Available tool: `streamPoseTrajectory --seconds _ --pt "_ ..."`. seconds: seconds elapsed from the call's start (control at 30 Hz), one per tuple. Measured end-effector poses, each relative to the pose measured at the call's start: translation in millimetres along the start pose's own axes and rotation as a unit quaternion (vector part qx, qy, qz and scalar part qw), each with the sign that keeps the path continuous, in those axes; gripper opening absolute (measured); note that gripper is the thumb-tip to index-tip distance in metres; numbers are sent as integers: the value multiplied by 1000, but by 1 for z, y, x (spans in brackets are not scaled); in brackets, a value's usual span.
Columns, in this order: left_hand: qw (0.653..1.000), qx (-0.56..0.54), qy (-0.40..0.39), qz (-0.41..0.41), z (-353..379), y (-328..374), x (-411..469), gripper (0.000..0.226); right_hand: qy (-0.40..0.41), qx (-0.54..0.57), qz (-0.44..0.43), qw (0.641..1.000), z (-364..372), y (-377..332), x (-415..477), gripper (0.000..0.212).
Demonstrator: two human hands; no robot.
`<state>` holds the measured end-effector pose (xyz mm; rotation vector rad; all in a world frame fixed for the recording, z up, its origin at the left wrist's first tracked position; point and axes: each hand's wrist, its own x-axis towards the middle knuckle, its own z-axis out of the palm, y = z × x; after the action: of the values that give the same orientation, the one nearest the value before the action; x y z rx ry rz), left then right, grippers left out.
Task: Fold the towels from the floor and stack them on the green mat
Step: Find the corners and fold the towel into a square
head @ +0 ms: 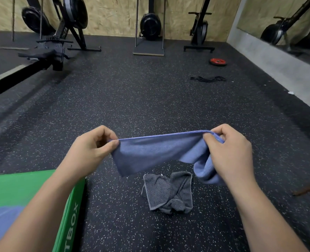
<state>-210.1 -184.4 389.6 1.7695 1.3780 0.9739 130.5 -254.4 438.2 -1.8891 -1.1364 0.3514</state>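
Mid-fold here. The left hand (91,149) and right hand (230,153) each pinch a top corner of the blue towel (150,151), stretched taut in the air above the floor (150,97). It looks doubled over along the top edge. The next move is probably bringing the hands together for another fold, edges lined up, then over to the green mat (23,184) at lower left. The gray towel (167,191) lies crumpled underneath, not done yet. The mat's side reads "TBOX", rest cut off.
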Motion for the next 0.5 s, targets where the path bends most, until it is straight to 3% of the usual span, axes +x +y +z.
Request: streamPoseTrajectory --seconds 0.17,0.27,0.4,0.5 --pt "986 -155 48 -25 1 12 -3 17 -24 -11 15 1000 3 3 -2 9" --pt "973 -220 36 -57 11 21 -4 24 -54 -29 2 998 9 3 -6 10" --pt "972 -215 -7 -97 29 28 -9 20 -109 -121 -43 986 23 6 -15 21" --pt "986 -142 -22 -90 43 27 -14 26 -157 -166 -73 971 37 8 -26 23"
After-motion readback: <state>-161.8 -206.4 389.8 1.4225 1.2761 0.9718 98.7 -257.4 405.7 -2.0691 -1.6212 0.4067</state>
